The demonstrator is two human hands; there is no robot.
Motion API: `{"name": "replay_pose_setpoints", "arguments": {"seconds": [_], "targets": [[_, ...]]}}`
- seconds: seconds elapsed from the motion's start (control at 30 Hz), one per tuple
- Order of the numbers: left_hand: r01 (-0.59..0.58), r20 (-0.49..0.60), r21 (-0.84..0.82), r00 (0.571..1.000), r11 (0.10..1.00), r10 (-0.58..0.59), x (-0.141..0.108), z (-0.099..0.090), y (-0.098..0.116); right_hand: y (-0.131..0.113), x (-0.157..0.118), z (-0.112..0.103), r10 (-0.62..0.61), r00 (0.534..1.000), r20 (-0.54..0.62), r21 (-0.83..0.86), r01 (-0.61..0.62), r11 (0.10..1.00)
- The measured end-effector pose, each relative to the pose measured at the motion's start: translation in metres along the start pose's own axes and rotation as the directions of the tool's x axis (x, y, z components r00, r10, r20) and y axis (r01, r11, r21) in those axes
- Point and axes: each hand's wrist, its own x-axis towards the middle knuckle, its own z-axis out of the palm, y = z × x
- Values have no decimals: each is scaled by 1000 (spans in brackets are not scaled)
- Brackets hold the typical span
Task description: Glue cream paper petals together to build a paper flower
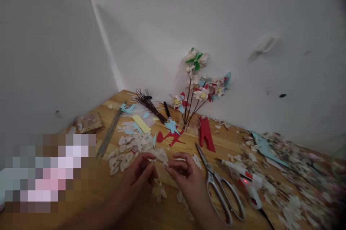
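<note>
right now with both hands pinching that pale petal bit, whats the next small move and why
Probably press the pale petal piece together between the left hand and right hand, then reach for the glue gun. Both hands' fingertips already meet on it, and the gun lies just right of the scissors, its red light on.

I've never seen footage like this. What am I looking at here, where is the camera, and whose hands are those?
No machine here: a person wears a camera on the head, looking forward and down at their own bare hands. The left hand and right hand meet over a wooden table, fingertips pinching small pale petal pieces. Beside the right hand lie scissors and a glue gun with a red light. Farther back stand finished paper flowers in a clear cup, dark stems, a petal pile, and red, blue and yellow paper scraps.
</note>
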Motion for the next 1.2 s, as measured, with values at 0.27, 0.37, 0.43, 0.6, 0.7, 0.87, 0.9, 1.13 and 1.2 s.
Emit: {"name": "replay_pose_setpoints", "arguments": {"seconds": [0.27, 0.37, 0.43, 0.6, 0.7, 0.87, 0.9, 1.13, 1.2], "targets": [[161, 75, -262, 986, 951, -147, 9, -1, -11, 4, -16, 8, -644, 688, 335, -452, 717, 531], [157, 86, -270, 987, 950, -138, 9, -3, -12, 9, -19, 6, -564, 778, 278, -443, 625, 643], [126, 70, -254, 991, 959, -112, 8, -2, -10, 12, -21, 4, -463, 865, 193, -354, 502, 789], [35, 42, -66, 999, 997, -33, 2, 2, -5, 16, -16, 3, -54, 996, 66, 124, 46, 991], [13, 70, -4, 997, 1000, -12, -1, 3, -6, 18, -7, 7, 79, 990, 113, 330, -112, 937], [41, 101, -154, 995, 987, -26, 2, 2, -11, 23, 0, 15, 118, 990, 83, 517, -144, 844], [54, 86, -196, 996, 979, -38, 4, 2, -12, 25, 0, 17, 117, 991, 68, 537, -135, 832], [186, 41, -350, 982, 918, -184, 11, 1, -10, 31, -4, 28, 164, 983, 83, 624, -180, 761], [198, 35, -356, 979, 913, -199, 12, 0, -10, 30, -4, 28, 191, 974, 124, 659, -225, 718]]}}
